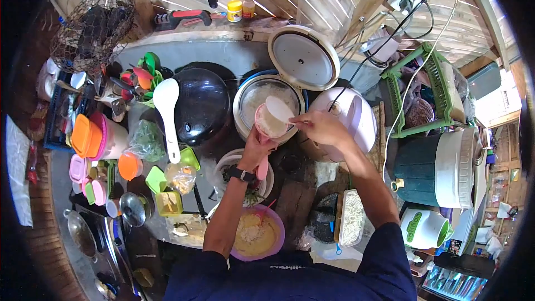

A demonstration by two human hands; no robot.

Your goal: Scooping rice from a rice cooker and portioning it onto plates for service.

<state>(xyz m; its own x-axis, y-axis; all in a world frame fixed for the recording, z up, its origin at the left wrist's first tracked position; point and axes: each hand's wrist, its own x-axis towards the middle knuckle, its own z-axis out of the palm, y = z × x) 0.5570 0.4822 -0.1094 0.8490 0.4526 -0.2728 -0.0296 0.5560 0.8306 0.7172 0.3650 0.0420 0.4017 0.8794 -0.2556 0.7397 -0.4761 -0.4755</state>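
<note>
My left hand (258,150) holds a pink plastic scoop or ladle (262,168) with cooked rice (269,124) in its bowl. In my right hand (322,127) is a white rice paddle (279,108), its flat blade tilted over the pink bowl. Both are above the front of an open rice cooker (241,123), where more rice lies in the metal pot; its lid (304,58) stands raised behind. Nearer my body, a purple bowl (279,221) contains a yellowish mixture with a clump of rice on top and a red-handled utensil.
Left of the cooker are a black domed lid (202,106) and a large white paddle (167,113). A closed white cooker (363,121) stands right. A white colander (267,190) sits below my left hand. A tray of small pale pieces (352,217) lies near my right forearm.
</note>
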